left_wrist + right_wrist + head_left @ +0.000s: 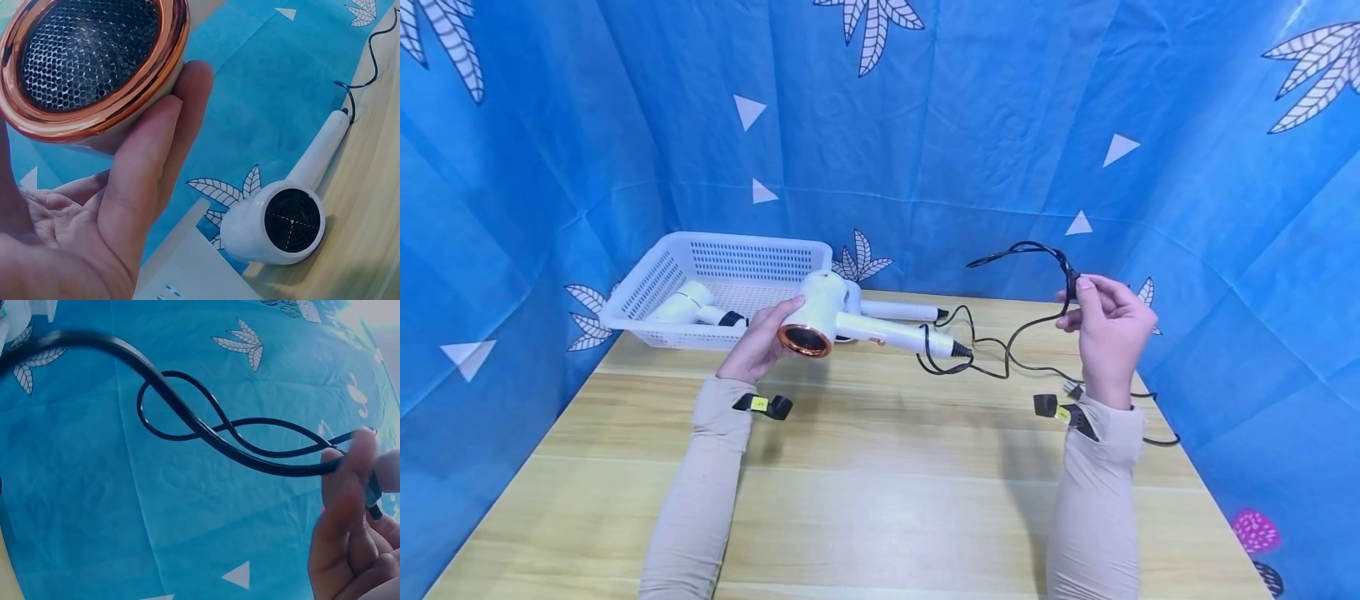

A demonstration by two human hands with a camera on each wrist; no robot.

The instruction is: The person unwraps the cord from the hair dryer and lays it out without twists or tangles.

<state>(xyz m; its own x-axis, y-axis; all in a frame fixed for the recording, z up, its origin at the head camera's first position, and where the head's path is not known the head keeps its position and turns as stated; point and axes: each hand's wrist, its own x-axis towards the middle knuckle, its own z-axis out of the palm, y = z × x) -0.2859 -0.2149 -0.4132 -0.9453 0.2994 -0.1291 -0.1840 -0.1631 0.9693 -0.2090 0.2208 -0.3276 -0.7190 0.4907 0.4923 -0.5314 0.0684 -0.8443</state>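
Observation:
My left hand point(756, 343) grips a white hair dryer point(824, 302) by its head, above the table. Its copper-ringed mesh outlet point(90, 53) fills the upper left of the left wrist view, and its handle points right in the head view. At the right, my right hand point(1112, 325) pinches a black cord point(1039, 247) between thumb and fingers, a loop of it arching to the left. The right wrist view shows the cord point(206, 434) crossing over itself beside the fingers. A second white hair dryer point(898, 310) lies behind the held one, partly hidden by it.
A white plastic basket point(760, 242) stands at the back left, with another white hair dryer point(683, 302) in it. Black cord and a plug point(1072, 389) lie on the wooden table point(880, 500) near my right wrist. Blue patterned cloth point(1000, 125) surrounds the table's back and sides.

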